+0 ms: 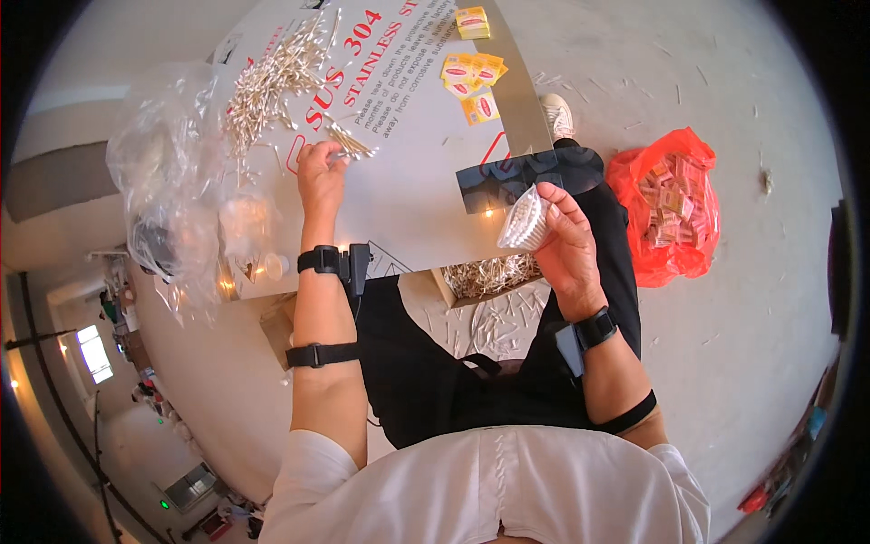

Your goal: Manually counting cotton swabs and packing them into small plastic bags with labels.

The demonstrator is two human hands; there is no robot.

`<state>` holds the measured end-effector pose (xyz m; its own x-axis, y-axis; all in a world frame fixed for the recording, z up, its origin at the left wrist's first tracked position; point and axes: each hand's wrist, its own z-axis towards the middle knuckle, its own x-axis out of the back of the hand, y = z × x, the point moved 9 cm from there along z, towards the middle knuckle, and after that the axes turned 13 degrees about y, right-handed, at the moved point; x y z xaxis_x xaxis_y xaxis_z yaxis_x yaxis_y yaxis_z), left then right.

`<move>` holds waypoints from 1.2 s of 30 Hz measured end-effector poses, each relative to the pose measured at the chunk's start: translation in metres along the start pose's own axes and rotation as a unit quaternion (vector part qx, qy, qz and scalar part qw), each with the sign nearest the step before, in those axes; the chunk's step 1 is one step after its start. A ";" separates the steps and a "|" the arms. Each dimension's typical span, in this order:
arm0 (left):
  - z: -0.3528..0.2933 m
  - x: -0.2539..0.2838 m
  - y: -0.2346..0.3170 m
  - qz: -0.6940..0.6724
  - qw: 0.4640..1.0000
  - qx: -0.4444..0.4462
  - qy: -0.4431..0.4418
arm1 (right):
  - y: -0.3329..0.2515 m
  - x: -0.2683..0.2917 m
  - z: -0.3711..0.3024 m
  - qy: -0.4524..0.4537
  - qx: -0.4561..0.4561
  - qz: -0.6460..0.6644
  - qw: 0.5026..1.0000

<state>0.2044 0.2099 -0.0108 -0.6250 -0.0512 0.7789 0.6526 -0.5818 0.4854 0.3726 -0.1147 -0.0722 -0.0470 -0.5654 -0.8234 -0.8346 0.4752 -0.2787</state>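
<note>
"So, which step is this?"

"I'd call it portioning out swabs point(263, 104). The right hand point(569, 243) has its fingers closed on the edge of a clear pack point(526, 222), over the near right corner of the worktop point(408, 208). White tips show inside."

"And the left?"

"The left hand point(323, 172) is farther off, to the left, fingers bent at a small bundle point(352, 142) just right of the main heap point(288, 77). Whether they grip it or only touch it, I can't tell."

"What does the next move call for?"

"If the bundle is a top-up, I'd say lifting it with its ends level and bringing it to the pack's mouth without crushing tips. Which end is open isn't clear."

"Those cards?"

"The yellow cards point(471, 72) lie at the far right, apart from both hands. Possibly one belongs in each pack, but that's a looser guess."
</note>
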 end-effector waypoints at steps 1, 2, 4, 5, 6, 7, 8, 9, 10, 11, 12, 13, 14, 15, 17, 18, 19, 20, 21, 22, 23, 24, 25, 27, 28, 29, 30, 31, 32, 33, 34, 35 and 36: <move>0.000 -0.005 -0.005 0.045 0.998 -0.023 -0.031 | 0.001 0.000 0.000 0.005 -0.002 -0.002 1.000; 0.001 -0.001 -0.012 0.047 0.998 -0.024 -0.030 | 0.003 -0.002 0.000 0.003 -0.003 -0.001 1.000; -0.003 -0.004 -0.010 0.068 0.995 -0.043 -0.057 | 0.003 -0.003 -0.001 0.002 -0.006 -0.002 1.000; -0.005 -0.001 -0.010 0.067 0.995 -0.043 -0.057 | 0.003 -0.005 -0.001 0.002 -0.006 -0.002 1.000; -0.008 0.004 -0.013 0.006 0.998 0.001 -0.062 | 0.005 -0.008 -0.001 -0.003 -0.012 -0.004 1.000; -0.013 0.003 -0.009 -0.060 0.995 0.044 -0.070 | 0.004 -0.008 -0.002 -0.005 -0.014 -0.008 1.000; -0.019 0.009 -0.001 -0.065 0.994 0.044 -0.073 | 0.004 -0.007 -0.001 -0.002 -0.010 -0.010 1.000; -0.024 0.016 0.022 -0.128 0.987 0.057 -0.075 | 0.005 -0.002 0.001 -0.001 -0.011 -0.012 1.000; -0.027 0.031 0.046 -0.186 0.977 0.071 -0.071 | 0.008 -0.001 0.002 -0.006 -0.016 -0.012 1.000; -0.031 0.042 0.069 -0.199 0.976 0.058 -0.073 | 0.008 0.001 0.002 0.000 -0.017 -0.017 1.000; -0.035 0.054 0.092 -0.211 0.974 0.046 -0.074 | 0.007 0.002 0.001 0.004 -0.013 -0.018 1.000; -0.039 0.063 0.116 -0.216 0.972 0.045 -0.078 | 0.006 -0.001 0.000 -0.008 -0.019 -0.012 1.000; -0.042 0.077 0.152 -0.209 0.975 -0.025 -0.073 | 0.007 -0.005 -0.001 -0.023 -0.027 -0.005 0.999; -0.047 0.088 0.182 -0.201 0.973 -0.094 -0.068 | 0.007 -0.006 -0.002 -0.020 -0.024 -0.014 0.999; -0.056 0.097 0.216 -0.197 0.968 -0.128 -0.088 | 0.008 -0.006 -0.002 -0.027 -0.024 -0.013 0.999; -0.062 0.099 0.229 -0.189 0.963 -0.160 -0.106 | 0.009 -0.009 -0.003 -0.036 -0.028 -0.012 0.999; -0.066 0.098 0.237 -0.171 0.961 -0.185 -0.116 | 0.009 -0.011 -0.003 -0.045 -0.027 -0.011 0.999; -0.067 0.098 0.242 -0.172 0.960 -0.186 -0.117 | 0.008 -0.011 -0.004 -0.045 -0.025 -0.010 0.999; -0.071 0.098 0.253 -0.137 0.955 -0.239 -0.115 | 0.009 -0.013 -0.005 -0.046 -0.027 -0.013 0.999; -0.077 0.096 0.262 -0.101 0.945 -0.290 -0.113 | 0.009 -0.014 -0.006 -0.046 -0.030 -0.016 0.998; -0.078 0.095 0.265 -0.101 0.944 -0.292 -0.114 | 0.009 -0.016 -0.007 -0.050 -0.029 -0.021 0.998; -0.080 0.093 0.268 -0.096 0.943 -0.298 -0.114 | 0.008 -0.016 -0.007 -0.050 -0.026 -0.019 0.998; -0.082 0.091 0.271 -0.092 0.941 -0.305 -0.115 | 0.008 -0.016 -0.007 -0.050 -0.022 -0.032 0.998; -0.084 0.088 0.276 -0.090 0.939 -0.314 -0.111 | 0.007 -0.016 -0.007 -0.049 -0.015 -0.042 0.998; -0.085 0.089 0.279 -0.088 0.937 -0.322 -0.105 | 0.006 -0.018 -0.008 -0.056 -0.014 -0.046 0.997; -0.086 0.088 0.280 -0.088 0.936 -0.324 -0.106 | 0.006 -0.019 -0.008 -0.063 -0.013 -0.049 0.997; -0.086 0.089 0.282 -0.084 0.934 -0.330 -0.104 | 0.006 -0.019 -0.008 -0.062 -0.012 -0.047 0.997; -0.087 0.089 0.283 -0.080 0.933 -0.336 -0.101 | 0.006 -0.019 -0.008 -0.063 -0.017 -0.043 0.997; -0.088 0.089 0.284 -0.081 0.932 -0.338 -0.103 | 0.007 -0.019 -0.009 -0.063 -0.022 -0.039 0.997; -0.088 0.088 0.284 -0.073 0.932 -0.337 -0.109 | 0.006 -0.020 -0.008 -0.063 -0.021 -0.038 0.997; -0.089 0.087 0.284 -0.065 0.933 -0.336 -0.116 | 0.006 -0.020 -0.008 -0.063 -0.019 -0.039 0.997; -0.089 0.086 0.285 -0.065 0.932 -0.337 -0.117 | 0.006 -0.019 -0.008 -0.062 -0.017 -0.040 0.997; -0.089 0.086 0.285 -0.060 0.932 -0.338 -0.114 | 0.006 -0.020 -0.008 -0.062 -0.016 -0.039 0.997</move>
<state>0.2981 -0.0326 0.1591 -0.5197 0.1763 0.8359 0.1170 -0.9546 0.2741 0.3643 -0.1062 -0.0537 0.0853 -0.5104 -0.8557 -0.8502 0.4105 -0.3296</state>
